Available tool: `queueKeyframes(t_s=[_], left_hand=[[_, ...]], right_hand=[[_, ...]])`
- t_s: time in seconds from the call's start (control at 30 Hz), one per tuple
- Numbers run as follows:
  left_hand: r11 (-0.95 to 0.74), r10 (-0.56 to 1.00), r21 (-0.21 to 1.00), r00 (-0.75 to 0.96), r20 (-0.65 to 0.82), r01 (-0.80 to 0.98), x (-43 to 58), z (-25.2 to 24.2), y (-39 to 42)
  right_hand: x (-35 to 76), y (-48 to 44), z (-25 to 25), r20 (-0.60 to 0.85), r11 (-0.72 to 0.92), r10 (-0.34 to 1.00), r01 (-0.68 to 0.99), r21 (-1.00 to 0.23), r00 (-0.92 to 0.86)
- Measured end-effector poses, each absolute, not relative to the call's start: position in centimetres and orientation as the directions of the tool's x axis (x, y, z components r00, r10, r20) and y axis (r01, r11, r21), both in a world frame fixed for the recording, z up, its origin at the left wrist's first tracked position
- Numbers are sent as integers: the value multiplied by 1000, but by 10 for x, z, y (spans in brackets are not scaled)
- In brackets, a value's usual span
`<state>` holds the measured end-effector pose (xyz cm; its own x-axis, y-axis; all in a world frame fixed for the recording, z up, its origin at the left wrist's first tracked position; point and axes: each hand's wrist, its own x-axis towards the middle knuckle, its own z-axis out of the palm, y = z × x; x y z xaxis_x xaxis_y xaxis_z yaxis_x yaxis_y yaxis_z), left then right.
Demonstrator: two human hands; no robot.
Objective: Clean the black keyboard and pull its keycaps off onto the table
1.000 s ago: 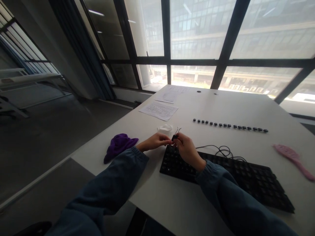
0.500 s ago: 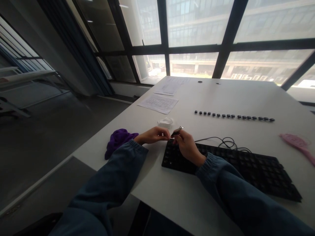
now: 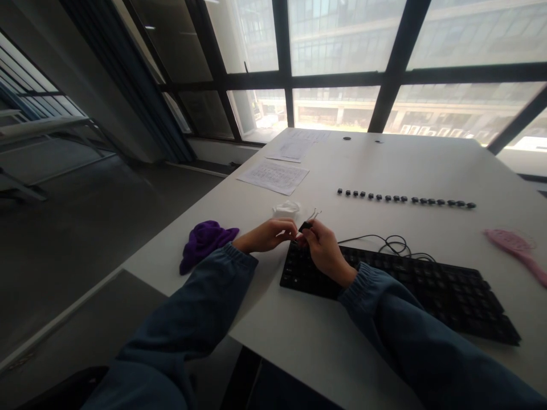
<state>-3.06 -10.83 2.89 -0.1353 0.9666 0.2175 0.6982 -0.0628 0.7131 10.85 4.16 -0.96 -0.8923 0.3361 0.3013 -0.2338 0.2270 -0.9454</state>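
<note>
The black keyboard [image 3: 401, 279] lies at a slant on the white desk. Over its upper left corner, my right hand [image 3: 327, 250] is closed on a keycap puller, a small tool with a black body [image 3: 305, 226] and thin wire prongs [image 3: 315, 214] pointing up and away. My left hand [image 3: 269, 234] is pinched just beside it at the keyboard's corner, its fingertips almost meeting those of the right. Whatever the left fingertips hold is too small to make out. Several keys under the right hand are hidden.
Black keycaps [image 3: 404, 199] stand in a long row beyond the keyboard, whose cable [image 3: 395, 245] is coiled behind it. White tissue [image 3: 286, 209] and purple cloth [image 3: 207, 242] lie near my left hand. Printed papers [image 3: 273, 175] are farther back; a pink brush [image 3: 513, 245] lies right.
In my right hand the keycap puller has turned, so its prongs point more upward and its black body shows more. Both hands stay at the keyboard's corner.
</note>
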Motion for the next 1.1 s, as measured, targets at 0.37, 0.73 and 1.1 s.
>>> queueKeyframes(t_s=[0.37, 0.73, 1.1], left_hand=[[-68, 980, 689, -82, 183, 722, -38, 28, -111], [-64, 987, 699, -57, 148, 712, -40, 28, -113], [56, 992, 755, -121, 31, 654, -50, 24, -115]], right_hand=[[114, 39, -4, 388, 416, 199, -281, -865, -900], [117, 35, 2, 419, 504, 111, -313, -805, -901], [117, 31, -2, 465, 660, 27, -334, -673, -885]])
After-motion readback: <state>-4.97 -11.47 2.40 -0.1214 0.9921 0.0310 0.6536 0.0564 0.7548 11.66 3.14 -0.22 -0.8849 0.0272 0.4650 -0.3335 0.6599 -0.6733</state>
